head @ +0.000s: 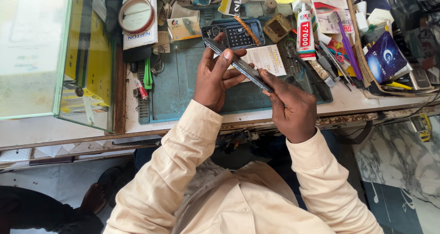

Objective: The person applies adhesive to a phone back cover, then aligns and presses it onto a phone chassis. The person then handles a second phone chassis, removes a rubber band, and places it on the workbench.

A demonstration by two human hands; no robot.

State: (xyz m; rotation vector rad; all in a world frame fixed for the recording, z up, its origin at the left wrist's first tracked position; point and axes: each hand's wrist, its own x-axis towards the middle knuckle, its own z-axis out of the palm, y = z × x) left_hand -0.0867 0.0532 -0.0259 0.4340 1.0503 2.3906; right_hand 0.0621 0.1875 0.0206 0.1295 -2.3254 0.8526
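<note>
Fingers of the left hand (214, 78) curl around the upper end of a slim dark phone (238, 65), thumb pressed on its edge; the right hand (292, 109) pinches its lower end. It is held edge-up, tilted, above a teal work mat (176, 89). Behind lie a paper slip (267, 59), a white glue tube (305, 34) and a purple toothbrush (344, 40).

The slim dark phone (238, 65) is seen edge-on, so its face cannot be told; the right hand (292, 109) covers its near end. Beyond the left hand (214, 78), the small parts in the blue tray (236, 34) are too tiny to identify.
</note>
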